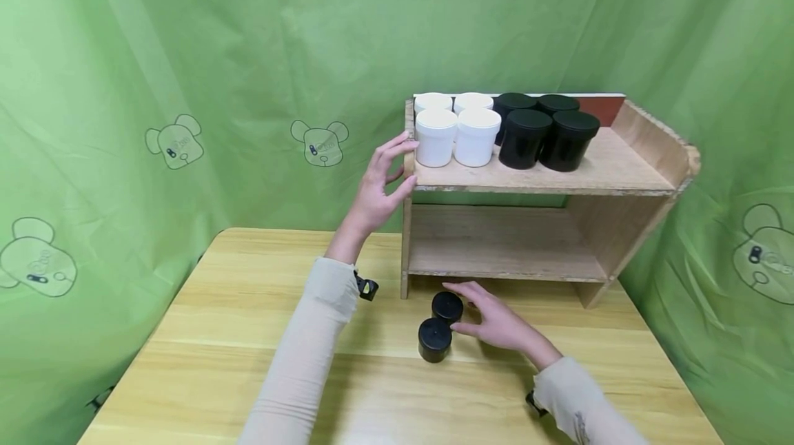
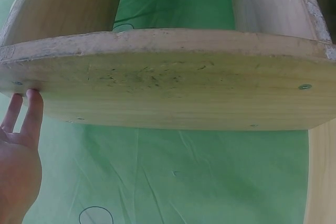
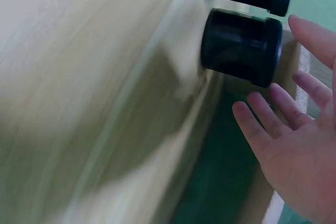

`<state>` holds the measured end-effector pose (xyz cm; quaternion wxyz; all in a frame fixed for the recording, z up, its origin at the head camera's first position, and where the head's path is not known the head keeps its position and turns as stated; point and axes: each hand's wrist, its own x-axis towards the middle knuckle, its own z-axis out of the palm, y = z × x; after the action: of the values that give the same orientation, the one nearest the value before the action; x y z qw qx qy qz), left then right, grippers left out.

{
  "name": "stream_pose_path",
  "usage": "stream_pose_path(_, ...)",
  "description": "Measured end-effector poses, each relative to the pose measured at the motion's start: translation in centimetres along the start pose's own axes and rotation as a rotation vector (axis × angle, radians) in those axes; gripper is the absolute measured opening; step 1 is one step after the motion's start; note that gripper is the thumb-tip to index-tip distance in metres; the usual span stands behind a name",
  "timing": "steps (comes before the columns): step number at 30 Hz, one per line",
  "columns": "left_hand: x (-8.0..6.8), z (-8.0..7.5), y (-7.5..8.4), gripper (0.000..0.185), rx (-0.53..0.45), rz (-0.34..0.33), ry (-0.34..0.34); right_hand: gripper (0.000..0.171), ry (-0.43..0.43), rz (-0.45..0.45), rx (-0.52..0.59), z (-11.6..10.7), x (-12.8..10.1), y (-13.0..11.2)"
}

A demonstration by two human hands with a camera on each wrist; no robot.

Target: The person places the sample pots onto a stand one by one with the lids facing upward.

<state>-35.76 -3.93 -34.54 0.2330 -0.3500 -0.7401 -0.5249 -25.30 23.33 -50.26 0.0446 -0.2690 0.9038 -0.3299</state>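
Note:
My left hand (image 1: 380,187) is at the left side panel (image 1: 407,224) of a wooden shelf, its fingers spread and near a white jar (image 1: 435,138). In the left wrist view, two straight fingers (image 2: 32,114) meet the panel's outer face (image 2: 168,95). On the table in front of the shelf stand two small black lidded jars, a nearer one (image 1: 434,340) and a farther one (image 1: 448,307). Beside them on the right is my right hand (image 1: 496,317), fingers parted and holding nothing. The right wrist view has its fingertips close to one black jar (image 3: 240,45).
On the shelf's upper board (image 1: 626,162) white jars stand at the left and black jars (image 1: 566,142) at the middle, in two rows. Its right side panel (image 1: 660,131) rises above that board. A lower board (image 1: 496,245) lies beneath. Green cloth (image 1: 248,52) hangs behind the table (image 1: 248,307).

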Motion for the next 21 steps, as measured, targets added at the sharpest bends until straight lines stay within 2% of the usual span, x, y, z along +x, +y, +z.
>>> stream_pose_path(9,-0.05,0.05,-0.1,0.056,0.008,0.003,-0.002,0.071,0.011,-0.028,-0.028,0.68,0.5,0.36)
stream_pose_path(21,-0.01,-0.05,-0.06,0.056,0.009,-0.001,-0.007,0.063,-0.01,0.002,-0.033,0.94,1.01,0.54)
